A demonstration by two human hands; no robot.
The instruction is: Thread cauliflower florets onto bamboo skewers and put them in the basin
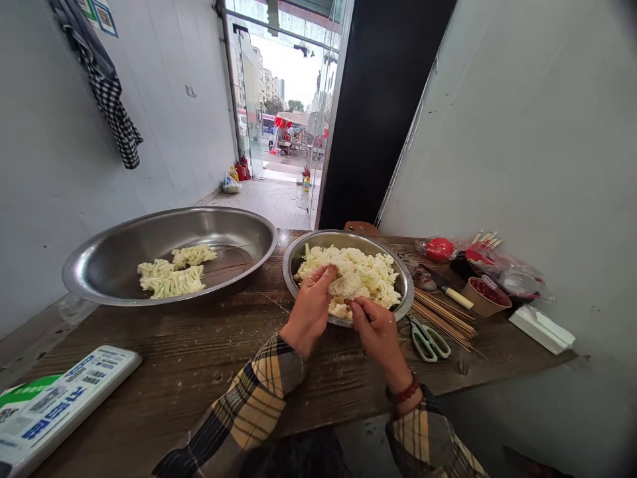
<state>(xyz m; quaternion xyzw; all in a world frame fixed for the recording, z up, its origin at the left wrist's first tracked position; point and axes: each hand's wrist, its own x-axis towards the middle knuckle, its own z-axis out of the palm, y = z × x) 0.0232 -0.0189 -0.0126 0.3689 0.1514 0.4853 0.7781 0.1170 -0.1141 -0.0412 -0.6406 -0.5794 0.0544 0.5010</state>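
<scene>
Above the front of a round metal bowl [407, 292] heaped with cauliflower florets [373, 269], my left hand [312, 302] grips a piece of cauliflower [346, 284] between thumb and fingers. My right hand [378, 332] is closed in a pinch close beside that piece; whatever its fingertips hold is too small and hidden to name. A wide metal basin [114, 239] to the left contains several cauliflower florets [176, 282] lying in close rows. Bamboo skewers [442, 315] lie in a loose bundle right of the bowl.
Green-handled scissors [428, 342] lie near my right wrist. Behind them are a knife [455, 295], a paper tub of red contents [485, 295], plastic-wrapped items [517, 275] and a white packet [542, 328]. A white printed box [70, 398] occupies the table's left front.
</scene>
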